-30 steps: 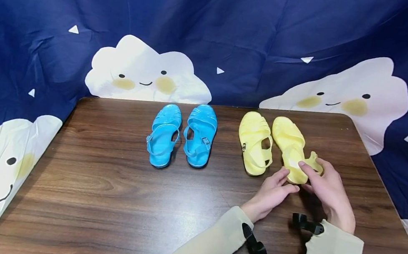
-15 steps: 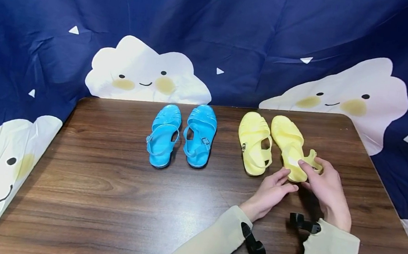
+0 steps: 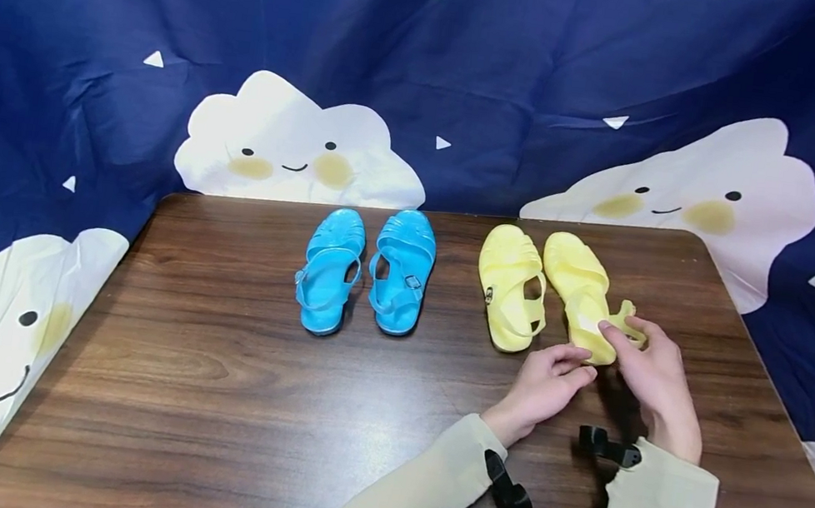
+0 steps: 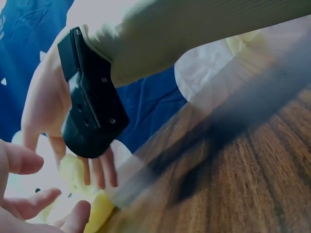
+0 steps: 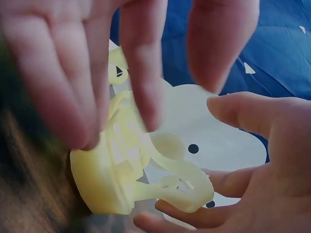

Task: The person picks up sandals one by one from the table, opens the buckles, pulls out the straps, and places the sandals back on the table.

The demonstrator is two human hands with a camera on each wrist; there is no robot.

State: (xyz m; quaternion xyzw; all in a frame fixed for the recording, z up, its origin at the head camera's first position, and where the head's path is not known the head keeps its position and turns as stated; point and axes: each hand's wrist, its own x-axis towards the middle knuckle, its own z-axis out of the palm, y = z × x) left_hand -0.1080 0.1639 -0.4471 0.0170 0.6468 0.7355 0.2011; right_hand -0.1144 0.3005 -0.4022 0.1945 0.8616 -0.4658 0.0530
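In the head view, a yellow jelly sandal (image 3: pixel 576 265) lies toe away at the right, its ankle strap (image 3: pixel 626 321) sticking out to the right. My left hand (image 3: pixel 543 384) is at its heel, fingertips reaching across the heel edge, thumb apart. My right hand (image 3: pixel 654 370) is on the strap side. In the right wrist view its straight fingers are beside the strap (image 5: pixel 184 187), with the thumb held apart; contact is hard to tell. Left of it lies the other yellow sandal (image 3: pixel 509 253), its strap across the heel.
A pair of blue sandals (image 3: pixel 338 233) lies left of the yellow ones on the brown wooden table (image 3: pixel 172 395). Behind stands a dark blue curtain (image 3: pixel 373 24) with white clouds. A black wrist camera mount (image 3: pixel 509 492) is on each sleeve.
The yellow sandal at the right shifted slightly left early on. My left fingertips have since moved right, over its heel. My right hand moved slightly left, then stayed nearly still.
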